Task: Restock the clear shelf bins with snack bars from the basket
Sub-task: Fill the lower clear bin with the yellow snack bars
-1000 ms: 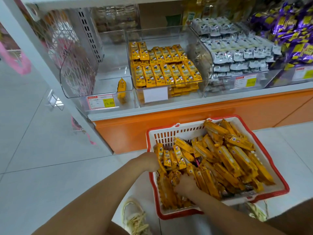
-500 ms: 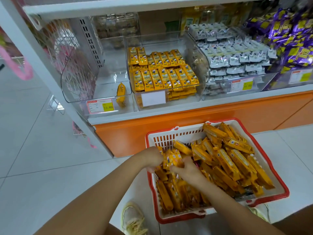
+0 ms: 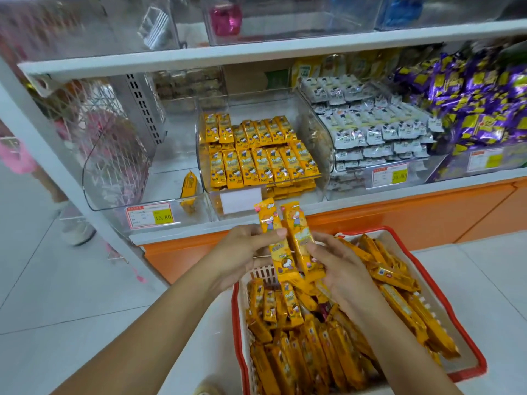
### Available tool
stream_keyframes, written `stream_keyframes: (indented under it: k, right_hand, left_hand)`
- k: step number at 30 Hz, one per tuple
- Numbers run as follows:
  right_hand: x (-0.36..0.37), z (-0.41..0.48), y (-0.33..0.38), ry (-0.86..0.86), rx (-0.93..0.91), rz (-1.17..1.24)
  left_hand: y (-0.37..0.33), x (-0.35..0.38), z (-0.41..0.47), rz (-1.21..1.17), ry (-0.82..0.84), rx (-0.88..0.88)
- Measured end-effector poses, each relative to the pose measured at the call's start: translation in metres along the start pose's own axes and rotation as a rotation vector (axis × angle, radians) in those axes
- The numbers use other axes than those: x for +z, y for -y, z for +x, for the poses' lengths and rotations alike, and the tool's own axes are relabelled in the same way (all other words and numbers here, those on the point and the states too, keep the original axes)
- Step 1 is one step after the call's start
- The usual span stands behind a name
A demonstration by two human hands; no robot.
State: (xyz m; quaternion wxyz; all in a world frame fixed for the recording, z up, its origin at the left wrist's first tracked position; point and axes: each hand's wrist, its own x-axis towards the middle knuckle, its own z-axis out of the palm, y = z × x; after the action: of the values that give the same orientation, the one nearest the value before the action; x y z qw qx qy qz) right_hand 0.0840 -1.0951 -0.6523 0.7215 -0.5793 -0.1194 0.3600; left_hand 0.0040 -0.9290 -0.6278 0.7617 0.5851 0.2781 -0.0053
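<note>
I am lifting snack bars [image 3: 288,246] clear of the basket [image 3: 472,349], left grip [image 3: 245,249] and right grip [image 3: 339,269] both pinching them, shelf bin [image 3: 323,155] next.

Light is bright, even and diffuse, seemingly falling from above, and colours read saturated. Shadows are faint and soft; the darkest patches sit between the packs inside the basket [image 3: 470,363] at lower right. The clear bins [image 3: 119,166] carry milky reflections and streaks of glare, strongest in the left of the frame. The two snack bars [image 3: 281,252] at centre are crisp (their print is legible). The top shelf [image 3: 256,49] and the whole upper edge smear with blur. Wide-angle bending curves the shelf lines toward both side edges, and the purple packets [image 3: 470,104] at upper right look soft.
</note>
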Motion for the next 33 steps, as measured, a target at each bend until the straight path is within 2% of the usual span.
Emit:
stream_keyframes:
  k: [2, 5, 9, 11, 13, 15, 18, 20, 21, 23, 24, 25, 28, 30, 33]
  right_hand:
    - [0.001, -0.004, 0.005, 0.016, -0.009, -0.007]
    - [0.007, -0.005, 0.006, -0.006, -0.121, -0.127]
    - [0.015, -0.001, 0.012, -0.094, -0.318, -0.313]
    - [0.016, 0.001, 0.019, -0.055, -0.361, -0.394]
    - [0.02, 0.002, 0.027, -0.028, -0.373, -0.636]
    - [0.024, 0.007, 0.03, -0.079, -0.442, -0.875]
    - [0.032, 0.024, 0.039, -0.157, -0.565, -0.929]
    - [0.036, 0.04, 0.055, -0.151, -0.568, -0.879]
    - [0.038, 0.051, 0.065, -0.156, -0.568, -0.881]
    - [0.043, 0.08, 0.086, -0.184, -0.572, -0.953]
    - [0.046, 0.098, 0.096, -0.193, -0.574, -1.009]
    - [0.051, 0.117, 0.106, -0.201, -0.566, -1.07]
    - [0.071, 0.173, 0.126, -0.201, -0.453, -1.24]
    - [0.086, 0.208, 0.131, -0.183, -0.4, -1.306]
    - [0.11, 0.241, 0.129, -0.189, -0.362, -1.442]
  left_hand:
    - [-0.004, 0.001, 0.002, -0.023, 0.01, 0.008]
    - [-0.006, 0.009, 0.001, -0.008, 0.027, 0.047]
    - [-0.011, 0.018, 0.001, -0.019, -0.018, 0.096]
    - [-0.018, 0.021, 0.001, -0.003, -0.078, 0.139]
    - [-0.024, 0.021, 0.004, 0.012, -0.143, 0.193]
    - [-0.032, 0.023, 0.007, 0.018, -0.17, 0.231]
    - [-0.048, 0.025, 0.01, 0.095, -0.159, 0.305]
    - [-0.062, 0.02, 0.01, 0.176, -0.243, 0.398]
    - [-0.068, 0.013, 0.01, 0.332, -0.369, 0.484]
    - [-0.077, -0.005, 0.011, 0.812, -0.729, 0.688]
    - [-0.081, -0.017, 0.012, 0.968, -0.852, 0.751]
    - [-0.084, -0.028, 0.014, 1.028, -0.908, 0.761]
    - [-0.085, -0.054, 0.021, 1.02, -0.963, 0.692]
    - [-0.079, -0.064, 0.026, 1.047, -0.94, 0.651]
    - [-0.072, -0.069, 0.027, 1.022, -0.873, 0.697]
